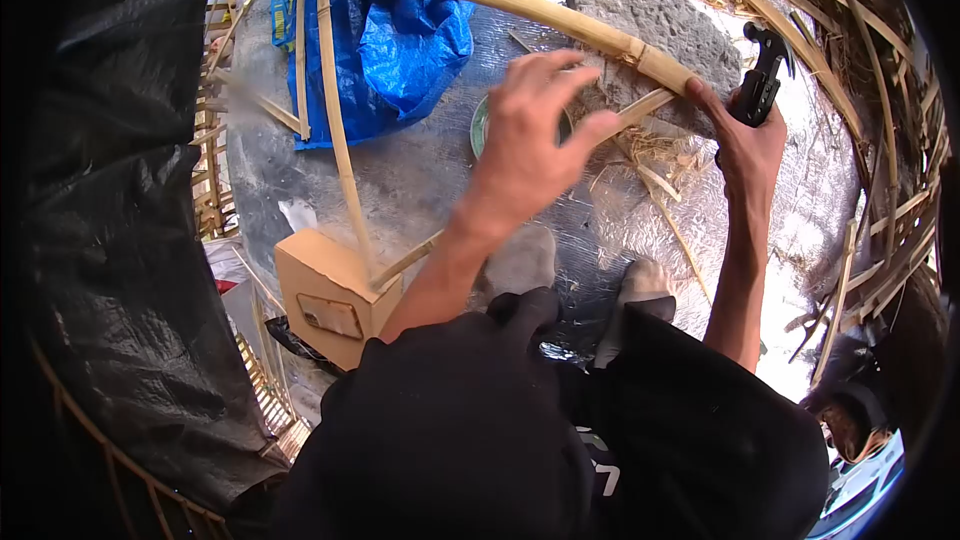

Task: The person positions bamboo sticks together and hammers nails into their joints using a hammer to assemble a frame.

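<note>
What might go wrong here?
The hammer might slip, since the right hand also seems to touch the pole. The pole might tip, as the left hand is open, not gripping it. Scraps near the feet could trip someone.

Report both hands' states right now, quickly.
Left hand: open, fingers spread, no object visible in its grasp.
Right hand: closed, holding the black claw hammer, against the end of the bamboo pole.

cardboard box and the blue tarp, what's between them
In the head view, grey floor lies between the cardboard box and blue tarp, with a pale scrap near the box and a bamboo strip crossing the gap.
</note>
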The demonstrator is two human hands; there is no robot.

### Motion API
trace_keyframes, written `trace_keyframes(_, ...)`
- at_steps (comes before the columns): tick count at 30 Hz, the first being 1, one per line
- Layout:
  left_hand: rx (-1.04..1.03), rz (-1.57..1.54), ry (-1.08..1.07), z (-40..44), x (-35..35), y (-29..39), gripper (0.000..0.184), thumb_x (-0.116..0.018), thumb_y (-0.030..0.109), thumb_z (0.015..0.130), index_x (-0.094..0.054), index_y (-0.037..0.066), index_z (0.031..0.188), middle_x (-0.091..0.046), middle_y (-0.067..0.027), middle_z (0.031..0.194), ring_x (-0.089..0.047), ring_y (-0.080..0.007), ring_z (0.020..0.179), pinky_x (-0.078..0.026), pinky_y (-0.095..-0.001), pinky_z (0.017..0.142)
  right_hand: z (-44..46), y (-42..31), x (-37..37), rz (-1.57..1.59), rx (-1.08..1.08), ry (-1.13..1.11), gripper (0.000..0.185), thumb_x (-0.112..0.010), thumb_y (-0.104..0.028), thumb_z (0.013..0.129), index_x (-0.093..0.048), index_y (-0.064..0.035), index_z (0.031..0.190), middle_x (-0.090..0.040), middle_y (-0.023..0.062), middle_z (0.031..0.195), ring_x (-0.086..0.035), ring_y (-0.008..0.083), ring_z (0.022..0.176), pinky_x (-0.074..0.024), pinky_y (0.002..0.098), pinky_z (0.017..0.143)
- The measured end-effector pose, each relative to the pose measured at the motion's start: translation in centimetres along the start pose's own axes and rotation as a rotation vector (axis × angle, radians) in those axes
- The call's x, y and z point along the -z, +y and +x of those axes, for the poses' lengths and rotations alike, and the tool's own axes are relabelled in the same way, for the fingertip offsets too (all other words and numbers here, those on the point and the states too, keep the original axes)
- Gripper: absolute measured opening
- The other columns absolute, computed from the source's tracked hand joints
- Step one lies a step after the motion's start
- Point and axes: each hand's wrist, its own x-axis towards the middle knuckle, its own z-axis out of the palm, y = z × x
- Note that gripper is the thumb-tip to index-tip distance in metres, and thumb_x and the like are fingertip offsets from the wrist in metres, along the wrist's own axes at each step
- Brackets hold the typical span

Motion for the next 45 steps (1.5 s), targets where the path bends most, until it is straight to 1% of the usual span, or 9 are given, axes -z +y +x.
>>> trace_keyframes(4, 0.254, 0.355, -0.184, -3.1, 3.8, -6.4, 0.017, -0.074, 0.017, 0.089, -0.077, 0.005, 0.102, -0.073, -0.0126, 0.095, -0.069, -0.0305, 0.089, -0.051, -0.0426, 0.087, -0.3, -0.3, 0.3, -0.021, -0.014, 0.001, 0.055, -0.096, -0.046, 0.071, -0.059, -0.0062, 0.076, -0.055, -0.0027, 0.067, -0.049, 0.0082, 0.06, -0.0397, 0.0243, 0.055)
trace_keyframes(10, 0.055, 0.568, -0.267, -4.4, 3.2, -8.6, 0.012, -0.074, 0.017, 0.088, -0.079, 0.011, 0.097, -0.072, -0.0075, 0.093, -0.069, -0.0275, 0.09, -0.048, -0.0415, 0.078, -0.3, -0.1, 0.2, -0.018, 0.027, 0.005, 0.056, -0.096, -0.047, 0.07, -0.058, -0.007, 0.076, -0.054, -0.0036, 0.066, -0.048, 0.0077, 0.058, -0.0397, 0.0235, 0.054)
trace_keyframes(20, -0.047, 0.607, -0.205, -5.0, 1.4, -9.7, 0.012, -0.073, 0.016, 0.085, -0.079, 0.011, 0.095, -0.072, -0.0046, 0.092, -0.068, -0.025, 0.092, -0.047, -0.0408, 0.08, 0.0, 0.5, 0.2, -0.04, 0.037, 0.004, 0.055, -0.097, -0.046, 0.07, -0.058, -0.0073, 0.075, -0.054, -0.0032, 0.067, -0.048, 0.0076, 0.059, -0.0401, 0.024, 0.054)
trace_keyframes(26, -0.013, 0.452, -0.126, -4.7, 1.0, -8.7, 0.008, -0.072, 0.01, 0.084, -0.074, 0.004, 0.089, -0.072, -0.0077, 0.09, -0.068, -0.0288, 0.09, -0.05, -0.0424, 0.087, -0.4, 0.2, 0.1, 0.013, 0.036, -0.002, 0.052, -0.096, -0.042, 0.072, -0.058, -0.0072, 0.076, -0.056, -0.0028, 0.066, -0.05, 0.0077, 0.058, -0.042, 0.024, 0.052)
trace_keyframes(31, 0.089, 0.059, -0.138, -1.6, 3.4, -1.3, 0.01, -0.074, 0.0, 0.079, -0.072, 0.0, 0.089, -0.073, -0.0122, 0.081, -0.069, -0.0221, 0.068, -0.053, -0.0333, 0.066, -0.3, 0.2, 0.3, 0.046, 0.101, -0.003, 0.051, -0.096, -0.039, 0.072, -0.057, -0.0068, 0.077, -0.056, -0.0021, 0.066, -0.05, 0.0079, 0.059, -0.0433, 0.0257, 0.053)
trace_keyframes(34, -0.021, 0.121, -0.204, 1.1, 3.1, 0.2, 0.012, -0.074, 0.003, 0.08, -0.073, -0.003, 0.09, -0.073, -0.0137, 0.078, -0.067, -0.0195, 0.062, -0.052, -0.0317, 0.061, -0.1, 0.0, 0.6, 0.048, 0.057, -0.009, 0.051, -0.096, -0.037, 0.071, -0.056, -0.0064, 0.077, -0.056, -0.0018, 0.066, -0.05, 0.0082, 0.059, -0.0435, 0.0264, 0.053)
trace_keyframes(39, 0.096, 0.29, -0.401, 0.9, 3.3, -3.9, 0.012, -0.072, 0.004, 0.083, -0.074, -0.006, 0.091, -0.073, -0.0174, 0.08, -0.068, -0.0211, 0.064, -0.053, -0.0325, 0.063, 0.0, 0.3, 0.4, 0.072, 0.075, -0.012, 0.05, -0.096, -0.036, 0.071, -0.056, -0.0061, 0.077, -0.056, -0.0016, 0.066, -0.052, 0.0087, 0.06, -0.0447, 0.0267, 0.054)
trace_keyframes(43, 0.151, 0.273, -0.404, -1.2, 2.7, -6.6, 0.015, -0.072, 0.003, 0.085, -0.074, -0.005, 0.097, -0.074, -0.017, 0.084, -0.073, -0.022, 0.073, -0.057, -0.0322, 0.072, 0.1, -0.1, 0.8, 0.047, 0.063, -0.02, 0.049, -0.096, -0.035, 0.072, -0.056, -0.0061, 0.077, -0.058, -0.0013, 0.067, -0.053, 0.0087, 0.061, -0.0457, 0.0267, 0.056)
trace_keyframes(45, 0.151, 0.158, -0.258, -1.9, 3.1, -5.1, 0.014, -0.072, 0.001, 0.086, -0.074, -0.004, 0.099, -0.075, -0.0155, 0.089, -0.073, -0.0218, 0.076, -0.056, -0.0328, 0.073, -0.2, -0.4, 1.0, 0.055, 0.023, -0.055, 0.047, -0.095, -0.033, 0.073, -0.056, -0.0059, 0.077, -0.061, 0.0001, 0.068, -0.056, 0.0093, 0.062, -0.0469, 0.0268, 0.057)
